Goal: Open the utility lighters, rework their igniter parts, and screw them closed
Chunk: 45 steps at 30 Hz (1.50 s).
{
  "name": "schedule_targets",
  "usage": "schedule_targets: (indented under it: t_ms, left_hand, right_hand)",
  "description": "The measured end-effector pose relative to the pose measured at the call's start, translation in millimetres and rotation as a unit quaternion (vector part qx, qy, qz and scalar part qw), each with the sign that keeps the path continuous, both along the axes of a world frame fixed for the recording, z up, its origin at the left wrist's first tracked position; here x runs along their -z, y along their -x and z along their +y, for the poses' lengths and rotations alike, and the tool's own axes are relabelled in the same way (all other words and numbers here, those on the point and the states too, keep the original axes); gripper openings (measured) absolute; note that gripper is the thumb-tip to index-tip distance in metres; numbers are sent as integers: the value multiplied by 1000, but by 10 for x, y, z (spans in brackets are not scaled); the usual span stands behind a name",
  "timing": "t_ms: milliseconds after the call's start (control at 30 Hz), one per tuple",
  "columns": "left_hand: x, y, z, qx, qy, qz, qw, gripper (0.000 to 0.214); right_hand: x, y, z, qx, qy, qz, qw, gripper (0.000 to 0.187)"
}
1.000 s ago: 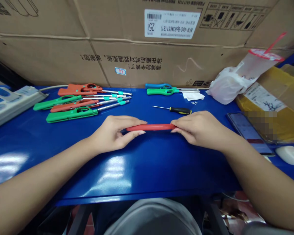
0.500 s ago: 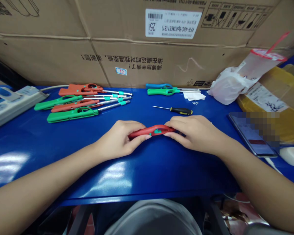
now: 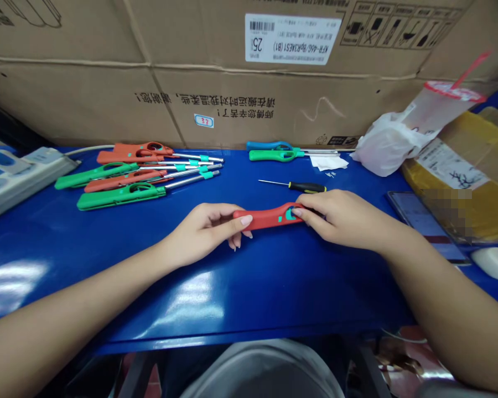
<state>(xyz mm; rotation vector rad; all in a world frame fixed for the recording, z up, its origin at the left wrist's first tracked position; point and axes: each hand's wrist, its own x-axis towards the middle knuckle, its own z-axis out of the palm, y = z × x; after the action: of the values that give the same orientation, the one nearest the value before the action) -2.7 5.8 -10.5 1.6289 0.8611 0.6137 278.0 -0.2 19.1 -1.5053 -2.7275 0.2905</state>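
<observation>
A person sits at a blue desk [image 3: 232, 293] holding a red handle [image 3: 265, 218] level above it, near the desk's middle. It looks like the plastic body of a long lighter, with a teal insert toward its right end. The left hand [image 3: 203, 232] has its grip closed on the handle's left end, with the thumb lying along the top. The right hand [image 3: 340, 215] is clamped on the right end, a fingertip resting at the teal insert. From where I stand, the fingers wrapped behind the handle are partly hidden, so I can't be sure exactly how they sit.

Beyond the handle and to its left lie four lighters [image 3: 120, 196], green and orange-red, side by side with their steel wands pointing right. Straight beyond the handle is a black-and-yellow screwdriver [image 3: 307, 187], close to the right hand. Farther back are a blue lighter and a green lighter [image 3: 276, 156], next to a scrap of white paper [image 3: 327, 162] with a few tiny metal parts beside it.

Far to the handle's left sits a power strip [image 3: 20, 171]. To its right are a phone [image 3: 410, 210] with its screen blurred in part and a white mouse [image 3: 493, 263]. Beyond those are a white plastic bag [image 3: 385, 145], a clear cup [image 3: 448, 102] and a yellow parcel [image 3: 452, 177]. A large cardboard carton [image 3: 232, 110] stands along the desk's far edge.
</observation>
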Motion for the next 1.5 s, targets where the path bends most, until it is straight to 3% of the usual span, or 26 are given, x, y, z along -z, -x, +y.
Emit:
schedule_targets:
  t_ms: [100, 167, 267, 367, 533, 633, 733, 800, 900, 1067, 1233, 1333, 1433, 1500]
  left_hand:
    - [-1, 21, 15, 12, 24, -5, 1000, 36]
    - [17, 32, 18, 10, 0, 10, 1000, 34]
    - [54, 47, 6, 0, -135, 45, 990, 32]
    - [89, 67, -3, 21, -295, 65, 953, 32]
    - [130, 87, -8, 67, -400, 54, 913, 35]
    - [139, 53, -31, 45, -340, 41, 938, 45]
    - [141, -6, -50, -6, -132, 11, 991, 57]
    - [133, -37, -52, -8, 2, -2, 1000, 48]
    - [109, -66, -62, 2, 69, -7, 998, 35]
    - [81, -104, -141, -7, 21, 6, 1000, 29]
    - [83, -104, -197, 3, -119, 61, 991, 25]
    - [88, -66, -161, 13, -200, 100, 975, 23]
    - [97, -27, -96, 43, -268, 135, 953, 22]
    - [105, -15, -61, 56, -299, 144, 942, 23]
  right_hand:
    - [33, 17, -1, -13, 17, 4, 1000, 31]
    - [55, 13, 0, -13, 16, 8, 1000, 31]
    - [73, -12, 6, -30, 15, 37, 999, 26]
    - [85, -23, 5, -74, 35, 88, 993, 24]
    - [140, 52, -20, -88, 79, 127, 985, 33]
    - [192, 111, -44, -86, 58, 129, 986, 30]
    - [227, 147, -69, -82, 9, 114, 990, 24]
    - [234, 163, -86, -66, -11, 108, 992, 23]
    - [226, 189, -112, -43, -2, 117, 992, 25]
    - [186, 261, -166, -30, 57, 131, 989, 21]
    - [154, 292, -204, -34, 74, 94, 992, 21]
    - [159, 259, -163, -48, 89, 138, 985, 29]
    - [188, 175, -55, -46, 29, 198, 979, 31]
    - [222, 84, 39, 18, -81, 203, 976, 27]
